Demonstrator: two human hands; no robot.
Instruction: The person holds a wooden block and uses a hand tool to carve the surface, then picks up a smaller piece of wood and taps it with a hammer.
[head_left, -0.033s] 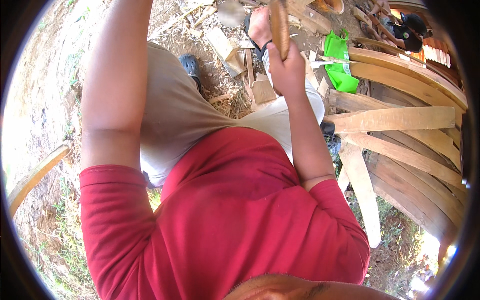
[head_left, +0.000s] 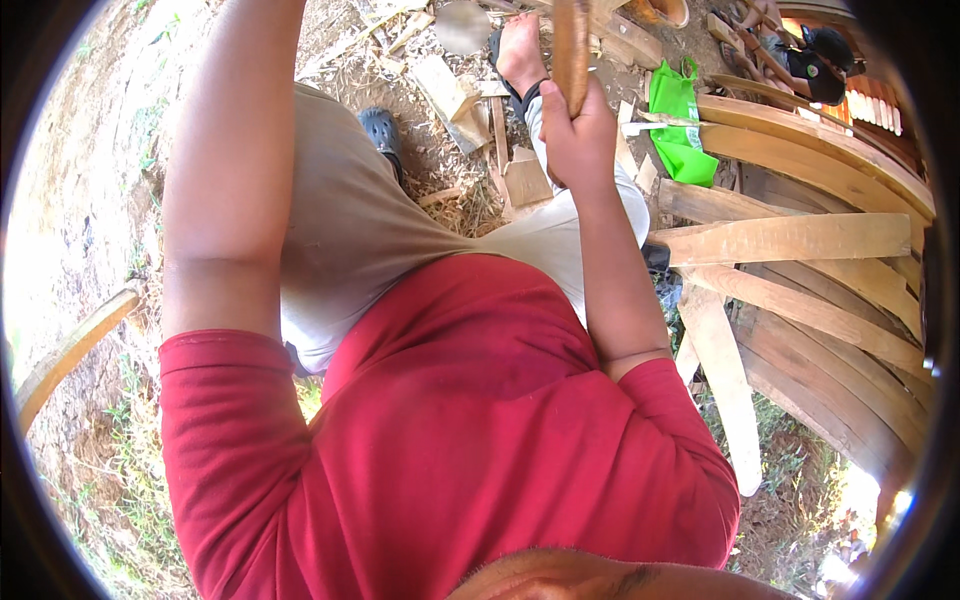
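My right hand (head_left: 580,135) is closed around the lower end of a brown wooden handle (head_left: 571,55). It points upward past the top edge, so whatever is at its far end is out of sight. That hand is above my bent leg in pale trousers (head_left: 545,235), near my bare foot (head_left: 520,50). My left forearm (head_left: 235,130) runs up out of the picture on the left, and the left hand is not visible. Under the right hand lie wood offcuts, among them a block (head_left: 527,180) and a pale piece of board (head_left: 445,95).
Several long curved planks (head_left: 810,238) are stacked at the right. A bright green bag (head_left: 680,125) rests at their end. A dark clog (head_left: 380,130) is on my other foot. Another person (head_left: 825,65) is at the far right. A curved wooden piece (head_left: 75,355) stands at the left.
My right hand and the wooden handle have shifted slightly to the right. The left arm, the planks and the bag look the same.
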